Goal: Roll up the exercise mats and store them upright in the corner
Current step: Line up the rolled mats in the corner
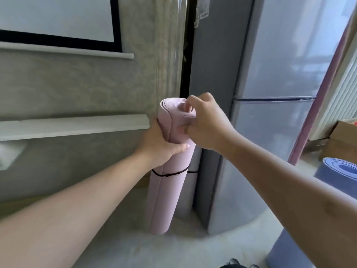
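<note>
Beside the fridge [270, 74], both hands grip the pink mat [170, 180].

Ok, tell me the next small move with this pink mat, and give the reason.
Probably ease the pink mat back until it leans into the corner, then let go. It already stands on end on the floor by the fridge, tied with a black cord, while the left hand grips its side and the right hand pinches its top edge.
</note>
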`<state>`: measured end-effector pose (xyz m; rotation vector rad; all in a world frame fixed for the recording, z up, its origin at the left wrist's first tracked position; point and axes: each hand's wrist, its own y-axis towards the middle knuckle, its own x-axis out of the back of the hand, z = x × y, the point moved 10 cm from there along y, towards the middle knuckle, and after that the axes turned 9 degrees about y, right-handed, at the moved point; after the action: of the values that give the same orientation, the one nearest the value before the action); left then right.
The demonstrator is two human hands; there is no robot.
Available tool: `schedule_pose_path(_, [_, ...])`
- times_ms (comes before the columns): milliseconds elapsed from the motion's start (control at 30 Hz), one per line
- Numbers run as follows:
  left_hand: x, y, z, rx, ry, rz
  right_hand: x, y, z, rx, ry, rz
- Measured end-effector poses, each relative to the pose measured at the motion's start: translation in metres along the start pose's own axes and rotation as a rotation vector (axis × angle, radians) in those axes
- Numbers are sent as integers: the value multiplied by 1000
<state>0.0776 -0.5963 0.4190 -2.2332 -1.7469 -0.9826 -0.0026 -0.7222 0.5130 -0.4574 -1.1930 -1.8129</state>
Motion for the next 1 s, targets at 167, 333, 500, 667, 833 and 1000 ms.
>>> schedule_pose_path(167, [-9, 44, 63, 51, -45, -92, -70, 27, -30, 5, 86, -7])
schedule_pose_path(333, [-42, 103, 117, 100, -109, -144, -121, 63, -83, 13, 126, -50])
schedule_pose_path(500, [-93, 163, 169, 170, -188, -42, -161, 100, -137, 3, 135, -84])
schedule_pose_path(667, [-120, 200, 217, 254, -256, 33, -214, 153, -168, -7, 122, -36])
schedule_pose_path(833, [-146, 229, 249, 287, -341, 184, -258, 191, -191, -43, -39, -25])
schedule_pose_path(1000, [-163, 261, 272, 326, -310, 269, -306, 218, -199, -158, -160, 75])
